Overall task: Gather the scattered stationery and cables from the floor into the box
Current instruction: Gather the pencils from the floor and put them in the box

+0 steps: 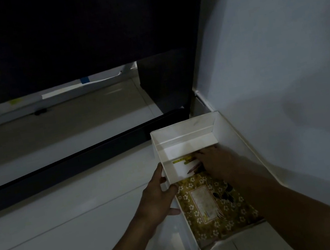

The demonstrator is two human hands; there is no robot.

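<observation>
The white box (184,141) sits on the floor (68,230) at about 5 o'clock from centre, against the wall (276,39). Left hand (158,196) grips its 9 o'clock rim, steadying it. Right hand (214,162) reaches inside; whether it grasps anything I cannot tell. The step looks like depositing stationery; next, withdraw for more. Inside: a floral notebook (213,204) at 6 o'clock, a yellow ruler (182,160), and a pencil (194,168).

Dim room: pale tiled floor (68,230), grey wall (287,37).
</observation>
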